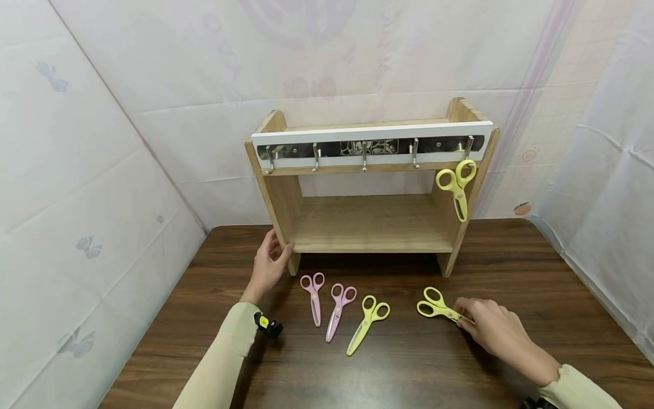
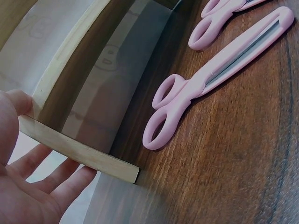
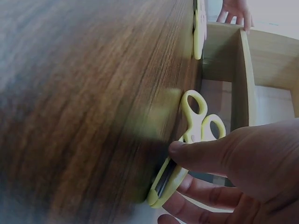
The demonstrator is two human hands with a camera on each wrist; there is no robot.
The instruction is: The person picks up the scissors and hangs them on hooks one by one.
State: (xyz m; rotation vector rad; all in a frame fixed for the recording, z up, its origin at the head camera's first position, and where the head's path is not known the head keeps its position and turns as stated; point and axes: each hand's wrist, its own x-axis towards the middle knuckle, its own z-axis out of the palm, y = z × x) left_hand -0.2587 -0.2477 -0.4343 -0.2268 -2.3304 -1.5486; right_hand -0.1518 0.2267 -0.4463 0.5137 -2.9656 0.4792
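A wooden rack [image 1: 373, 224] stands at the table's back with a row of metal hooks on its white front bar. Yellow scissors [image 1: 460, 196] hang from the rightmost hook. My left hand [image 1: 268, 264] grips the rack's lower left side panel [image 2: 84, 151], thumb on the inner side. At the right, my right hand [image 1: 493, 329] pinches yellow scissors [image 1: 434, 305] by the blade part, handles pointing toward the rack; in the right wrist view the thumb lies across these scissors [image 3: 196, 114]. Between the hands lie two pink scissors [image 1: 314, 298] [image 1: 337, 312] and one yellow pair [image 1: 365, 326].
The dark brown wooden table [image 1: 398, 375] runs beneath everything. Pale printed cloth [image 1: 153, 74] hangs behind the rack and along both sides. The rack's lower shelf [image 1: 368, 227] holds nothing visible.
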